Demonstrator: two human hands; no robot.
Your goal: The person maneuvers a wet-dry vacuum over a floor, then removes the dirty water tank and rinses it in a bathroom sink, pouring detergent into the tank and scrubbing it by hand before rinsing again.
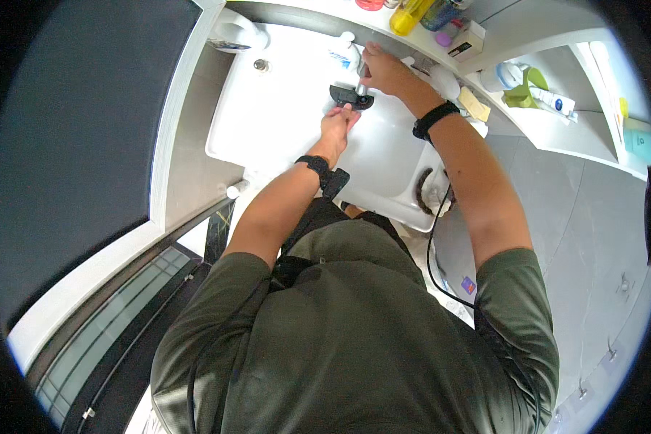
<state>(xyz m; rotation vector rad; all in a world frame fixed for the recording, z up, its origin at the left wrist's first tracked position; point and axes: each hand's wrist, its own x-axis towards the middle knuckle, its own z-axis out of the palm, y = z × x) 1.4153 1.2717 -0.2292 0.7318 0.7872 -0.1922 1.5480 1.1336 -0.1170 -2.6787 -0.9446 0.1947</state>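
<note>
At the white sink [396, 163], my left hand [338, 124] is closed on the near edge of a black half-round piece [349, 97]; its exact kind I cannot make out. The piece sits right at the spout of a metal faucet [362, 78]. My right hand [385, 71] reaches in from the right, its fingers closed around the upper part of that faucet. Part of the faucet is hidden behind those fingers. Just left of the faucet stands a white pump bottle [346, 52] with blue print.
A white jug-like container [237, 32] stands at the sink's far left corner. Overhead, a white shelf [535, 36] carries bottles, a small box [467, 41] and a green cup [526, 88]. A yellow sponge-like block [474, 105] lies by the right rim. A black cable [430, 257] hangs beside me.
</note>
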